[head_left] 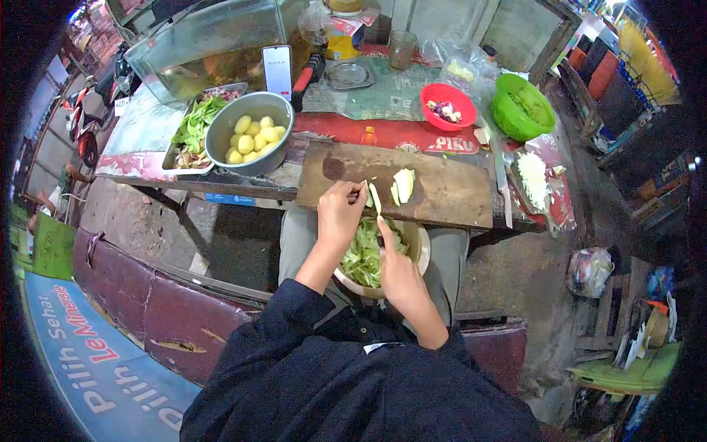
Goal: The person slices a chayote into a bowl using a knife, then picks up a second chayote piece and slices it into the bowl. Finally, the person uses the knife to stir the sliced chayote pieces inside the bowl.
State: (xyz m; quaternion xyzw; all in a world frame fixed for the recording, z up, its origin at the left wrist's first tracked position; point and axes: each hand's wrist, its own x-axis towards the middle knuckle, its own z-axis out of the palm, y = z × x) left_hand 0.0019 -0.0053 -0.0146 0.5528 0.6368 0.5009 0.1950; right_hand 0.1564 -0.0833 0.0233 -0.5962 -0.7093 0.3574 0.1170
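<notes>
My left hand (340, 211) rests at the near edge of the wooden cutting board (449, 188), its fingers closed on a pale green vegetable piece that they mostly hide. Wrapped round a dark handle, my right hand (401, 276) holds a knife (375, 200), its narrow blade pointing away over the board beside my left fingertips. Pale cut vegetable pieces (403, 186) lie on the board to the right of the blade. Below both hands, a cream bowl (422, 258) full of light green vegetable strips sits between my legs, under the board's near edge.
Left on the table are a metal pot (250, 163) of peeled potatoes and a tray of leafy greens (197, 121). A phone (277, 71) stands behind. To the right are a red bowl (448, 94), a green basket (524, 110), another knife (503, 177) and shredded white vegetable (535, 180).
</notes>
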